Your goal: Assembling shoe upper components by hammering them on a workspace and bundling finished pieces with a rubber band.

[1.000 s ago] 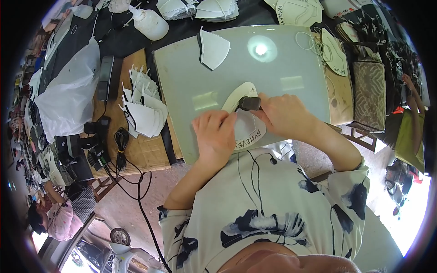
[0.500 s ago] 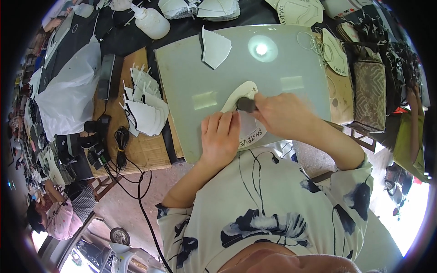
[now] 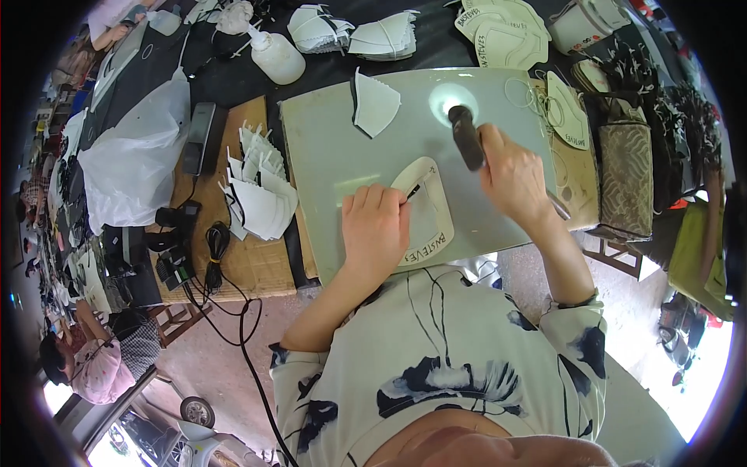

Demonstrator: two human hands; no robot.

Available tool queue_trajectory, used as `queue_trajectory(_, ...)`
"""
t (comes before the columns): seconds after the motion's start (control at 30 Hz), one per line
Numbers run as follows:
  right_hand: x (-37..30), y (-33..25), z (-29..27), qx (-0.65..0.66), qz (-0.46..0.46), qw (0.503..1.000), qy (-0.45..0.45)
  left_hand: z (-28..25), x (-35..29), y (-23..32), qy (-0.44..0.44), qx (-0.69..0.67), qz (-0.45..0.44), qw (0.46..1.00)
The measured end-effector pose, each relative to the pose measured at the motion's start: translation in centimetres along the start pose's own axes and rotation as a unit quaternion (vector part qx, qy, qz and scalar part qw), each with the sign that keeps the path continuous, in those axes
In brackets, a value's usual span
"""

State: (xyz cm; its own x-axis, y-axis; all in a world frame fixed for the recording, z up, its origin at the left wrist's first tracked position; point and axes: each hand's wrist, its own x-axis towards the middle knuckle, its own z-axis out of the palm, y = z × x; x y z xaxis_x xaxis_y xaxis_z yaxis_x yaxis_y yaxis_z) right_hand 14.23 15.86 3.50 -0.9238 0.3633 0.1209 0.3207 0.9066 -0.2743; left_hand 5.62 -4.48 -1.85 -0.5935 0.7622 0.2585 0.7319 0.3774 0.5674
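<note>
A cream curved template [image 3: 442, 204] with a cut-out middle lies near the front edge of the grey-green board [image 3: 498, 206]. Inside the cut-out shows a pale piece [image 3: 424, 220] with a short black strip [image 3: 413, 191] at its edge. Fingers bent and pressed together, my left hand [image 3: 375, 224] holds the template's left side down. My right hand [image 3: 513, 171] grips a hammer [image 3: 467, 140] with a dark head, raised above the board to the right of the template; part of its handle shows behind the hand. Farther back on the board lies a white curved piece [image 3: 378, 107] with one black edge.
Left of the board, a stack of white pieces [image 3: 261, 194] sits on brown cardboard [image 3: 257, 268], with cables and a plastic bag [image 3: 136, 163] beyond. A white squeeze bottle [image 3: 278, 58], more white stacks [image 3: 385, 37] and cream templates [image 3: 510, 39] line the back. A patterned bag [image 3: 625, 179] stands right.
My right hand has lifted the hammer off the template, up and to the right. My left hand stays on the template. The whole view has shifted slightly.
</note>
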Motion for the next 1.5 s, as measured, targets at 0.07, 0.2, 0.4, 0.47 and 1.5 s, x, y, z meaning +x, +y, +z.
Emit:
queue_trajectory(0.07,-0.2,2.7,2.1,-0.043,0.025,0.999,0.003,0.2,0.5,-0.1,-0.014,0.002,0.010,1.000)
queue_trajectory(0.2,0.3,2.7,3.0,-0.055,0.000,0.994,0.099,0.4,1.0,-0.6,0.018,-0.067,0.003,0.998)
queue_trajectory(0.4,-2.0,-3.0,3.2,0.410,0.124,0.899,-0.088,-0.2,1.7,-0.1,0.096,-0.006,0.092,0.991)
queue_trajectory(0.47,-2.1,-2.7,5.6,0.551,0.183,0.806,-0.114,-0.5,2.0,-0.1,0.129,-0.016,0.136,0.982)
queue_trajectory(1.5,0.4,-5.0,4.7,0.584,0.075,0.804,-0.083,-2.1,5.4,-3.1,-0.019,-0.376,-0.059,0.925)
